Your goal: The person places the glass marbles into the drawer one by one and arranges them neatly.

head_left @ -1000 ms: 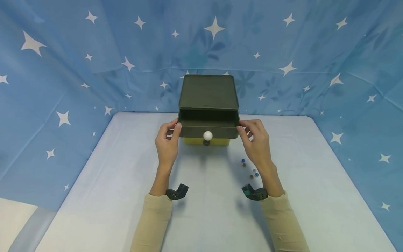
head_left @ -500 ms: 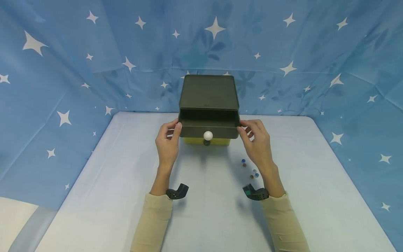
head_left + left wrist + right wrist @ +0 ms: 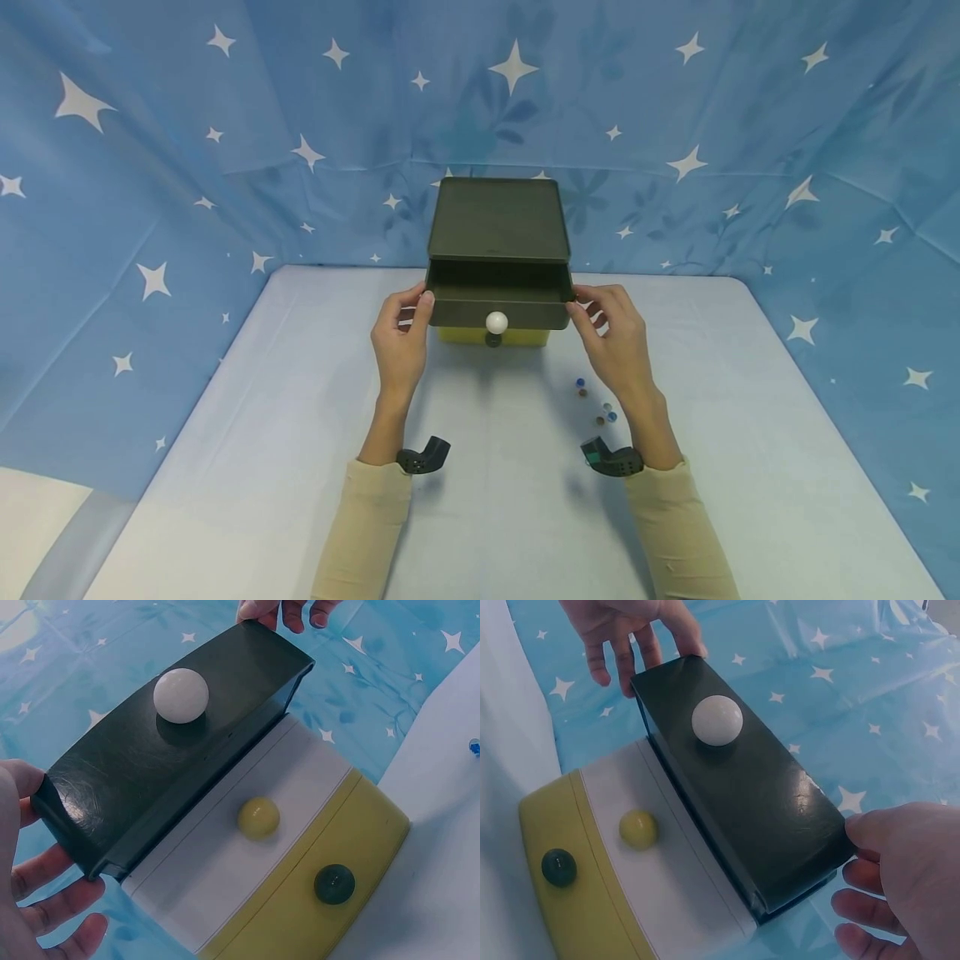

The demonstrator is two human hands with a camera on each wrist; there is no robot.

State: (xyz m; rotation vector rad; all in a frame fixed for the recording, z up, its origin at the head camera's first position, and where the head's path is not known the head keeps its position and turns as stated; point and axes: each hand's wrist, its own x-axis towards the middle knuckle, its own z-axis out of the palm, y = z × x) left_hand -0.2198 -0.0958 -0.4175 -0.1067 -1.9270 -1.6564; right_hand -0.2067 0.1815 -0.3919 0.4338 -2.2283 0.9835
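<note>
A small three-tier drawer box (image 3: pixel 498 218) stands at the far side of the table. Its dark green top drawer (image 3: pixel 461 314) is pulled out, and the part of its inside that shows holds nothing. A white knob (image 3: pixel 181 696) sits on that drawer's front. My left hand (image 3: pixel 400 342) pinches the drawer's left front corner, thumb on the front and fingers at the side. At the right front corner my right hand (image 3: pixel 618 342) grips the same drawer likewise. Beneath it, the white drawer (image 3: pixel 679 832) with a yellow knob and the yellow drawer (image 3: pixel 285 892) with a green knob are closed.
Several small marbles, among them a blue one (image 3: pixel 612 417), lie on the white tablecloth (image 3: pixel 487 483) left of my right forearm. Behind the box hangs a blue curtain (image 3: pixel 337 208) with white stars. A dark camera mount (image 3: pixel 423 457) sits on each wrist.
</note>
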